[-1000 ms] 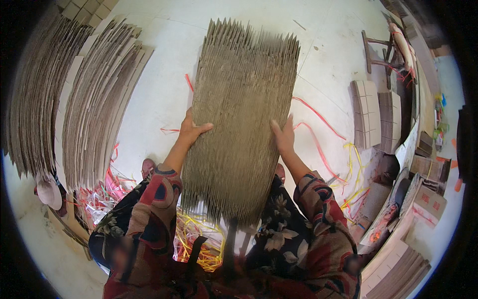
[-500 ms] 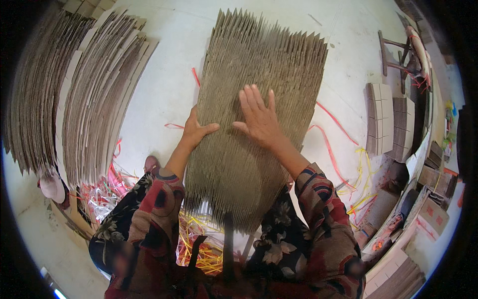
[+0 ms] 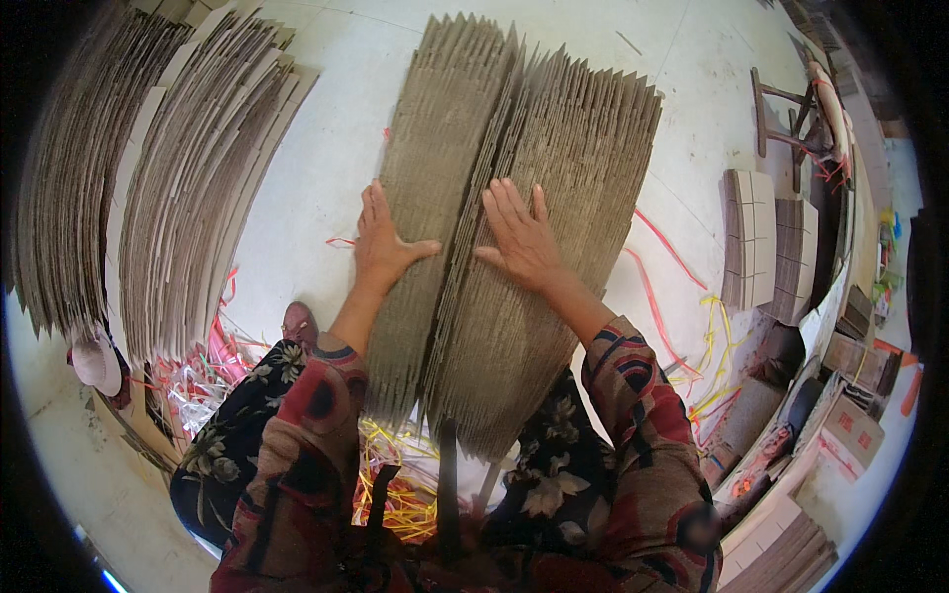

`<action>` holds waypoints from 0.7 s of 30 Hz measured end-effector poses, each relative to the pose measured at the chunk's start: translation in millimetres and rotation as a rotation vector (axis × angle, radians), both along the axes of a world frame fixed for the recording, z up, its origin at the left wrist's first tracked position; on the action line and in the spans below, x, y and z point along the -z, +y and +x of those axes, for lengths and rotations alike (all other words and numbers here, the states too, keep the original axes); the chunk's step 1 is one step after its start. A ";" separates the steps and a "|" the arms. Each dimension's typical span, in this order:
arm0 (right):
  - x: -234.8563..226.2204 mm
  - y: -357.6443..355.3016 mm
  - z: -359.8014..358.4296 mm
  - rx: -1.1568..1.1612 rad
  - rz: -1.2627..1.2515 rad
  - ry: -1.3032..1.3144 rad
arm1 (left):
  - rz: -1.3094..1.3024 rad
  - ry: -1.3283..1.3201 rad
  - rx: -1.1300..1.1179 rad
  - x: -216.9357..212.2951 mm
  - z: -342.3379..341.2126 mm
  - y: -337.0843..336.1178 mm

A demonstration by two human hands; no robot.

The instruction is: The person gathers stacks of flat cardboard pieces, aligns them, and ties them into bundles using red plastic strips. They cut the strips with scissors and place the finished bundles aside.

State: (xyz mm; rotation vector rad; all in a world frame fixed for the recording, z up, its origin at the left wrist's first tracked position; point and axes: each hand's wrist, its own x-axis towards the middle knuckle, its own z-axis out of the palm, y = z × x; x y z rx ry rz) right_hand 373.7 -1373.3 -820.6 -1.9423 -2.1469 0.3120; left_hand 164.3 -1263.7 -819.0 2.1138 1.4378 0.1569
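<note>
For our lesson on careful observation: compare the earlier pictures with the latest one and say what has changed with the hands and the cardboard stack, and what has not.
The right hand left the stack's right edge and moved onto its top, fingers spread flat. The left hand went from gripping the left edge to pressing flat on top. A gap has opened in the cardboard stack between the hands, splitting it in two. The cardboard piles on the left and the plastic straps on the floor stayed put.

The single head-worn fisheye camera looked steeply down from close above the person's lap, facing forward over the cardboard stack (image 3: 514, 247) toward the pale floor (image 3: 326, 148), with straight edges bending and the corners lost to black at its rim.
</note>
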 end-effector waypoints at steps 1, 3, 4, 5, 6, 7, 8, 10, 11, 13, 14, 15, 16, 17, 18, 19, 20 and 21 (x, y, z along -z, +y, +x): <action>-0.1 -1.0 1.1 0.000 -0.014 -0.004 | -0.030 -0.023 -0.008 -0.3 -4.8 5.5; 1.5 -1.2 -0.3 0.012 0.013 0.033 | 0.021 -0.020 0.017 2.5 -13.5 16.1; 3.0 -0.3 -1.6 0.016 0.028 0.053 | 0.000 -0.037 0.008 6.5 -15.8 16.6; 4.4 1.9 -0.6 0.001 0.058 0.017 | -0.021 -0.053 0.000 10.6 -17.8 16.5; 5.3 3.7 2.8 -0.012 0.082 -0.021 | -0.047 -0.070 -0.006 12.1 -17.5 15.2; 6.5 6.4 5.2 -0.024 0.107 -0.059 | -0.033 -0.047 -0.004 13.3 -17.8 15.5; 8.2 10.2 6.2 -0.040 0.094 -0.058 | -0.018 -0.024 -0.002 14.5 -17.9 16.4; 3.4 20.6 5.5 -0.066 0.066 -0.056 | -0.024 -0.019 0.002 13.7 -16.4 16.4; 7.2 24.3 3.6 -0.072 0.114 -0.090 | -0.043 -0.037 0.002 13.4 -15.4 15.7; 13.8 30.5 -0.3 -0.091 0.214 -0.158 | -0.049 -0.053 0.003 14.0 -15.7 16.0; 16.0 30.1 -0.6 -0.121 0.267 -0.161 | -0.038 -0.052 0.009 14.5 -15.1 16.4; 15.6 31.4 -2.3 -0.153 0.321 -0.163 | -0.026 -0.049 0.012 14.9 -16.1 17.3; 15.1 32.5 -3.7 -0.185 0.376 -0.165 | -0.034 -0.033 0.003 15.5 -16.3 17.7; 13.7 31.0 -2.8 -0.188 0.322 -0.149 | -0.043 -0.017 -0.005 16.4 -15.7 17.6; 6.5 28.1 0.1 -0.193 0.268 -0.133 | -0.052 -0.002 -0.015 17.6 -15.8 17.2; -0.3 27.3 1.4 -0.197 0.215 -0.116 | -0.038 -0.001 -0.011 18.0 -17.6 17.2; -3.8 33.8 0.4 -0.271 0.067 -0.135 | -0.023 0.001 -0.007 17.9 -20.4 17.5; -5.9 42.9 0.3 -0.335 -0.084 -0.158 | -0.009 -0.002 0.005 18.6 -20.2 17.6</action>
